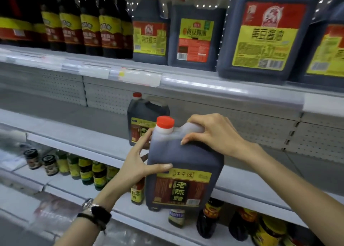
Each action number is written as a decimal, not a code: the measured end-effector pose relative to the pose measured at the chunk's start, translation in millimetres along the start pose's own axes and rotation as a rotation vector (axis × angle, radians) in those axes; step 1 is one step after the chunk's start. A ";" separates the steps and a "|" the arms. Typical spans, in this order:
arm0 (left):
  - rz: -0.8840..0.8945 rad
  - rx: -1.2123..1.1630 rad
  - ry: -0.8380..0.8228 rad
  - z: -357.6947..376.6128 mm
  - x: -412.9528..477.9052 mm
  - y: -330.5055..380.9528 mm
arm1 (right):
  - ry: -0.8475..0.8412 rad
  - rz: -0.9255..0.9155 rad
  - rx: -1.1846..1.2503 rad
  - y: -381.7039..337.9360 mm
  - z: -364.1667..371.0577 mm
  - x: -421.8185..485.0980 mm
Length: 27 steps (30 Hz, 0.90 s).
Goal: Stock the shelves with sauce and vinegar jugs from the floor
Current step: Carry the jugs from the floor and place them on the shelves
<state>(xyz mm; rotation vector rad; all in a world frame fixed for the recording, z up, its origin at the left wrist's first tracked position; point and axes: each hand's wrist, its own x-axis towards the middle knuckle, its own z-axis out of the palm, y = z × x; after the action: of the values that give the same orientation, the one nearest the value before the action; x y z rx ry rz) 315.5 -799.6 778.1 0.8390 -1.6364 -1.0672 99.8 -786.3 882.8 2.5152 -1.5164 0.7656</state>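
A dark vinegar jug with an orange-red cap and a yellow-and-brown label is held in front of the middle shelf. My right hand grips its top handle. My left hand holds its left side, thumb across the front above the label. A second matching vinegar jug stands upright on the middle shelf just behind it.
The top shelf carries dark soy sauce bottles on the left and large soy sauce jugs on the right. Small jars and bottles line the bottom shelf. The middle shelf is bare on both sides of the standing jug.
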 end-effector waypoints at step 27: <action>-0.145 0.100 -0.199 -4.1 151.9 -82.1 | 0.050 0.506 -0.190 86.1 75.6 96.1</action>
<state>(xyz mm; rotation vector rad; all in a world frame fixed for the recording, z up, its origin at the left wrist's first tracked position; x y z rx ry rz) 278.5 -967.0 756.1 0.9542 -1.8299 -1.2096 90.0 -931.5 848.4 1.9802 -2.1254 0.6876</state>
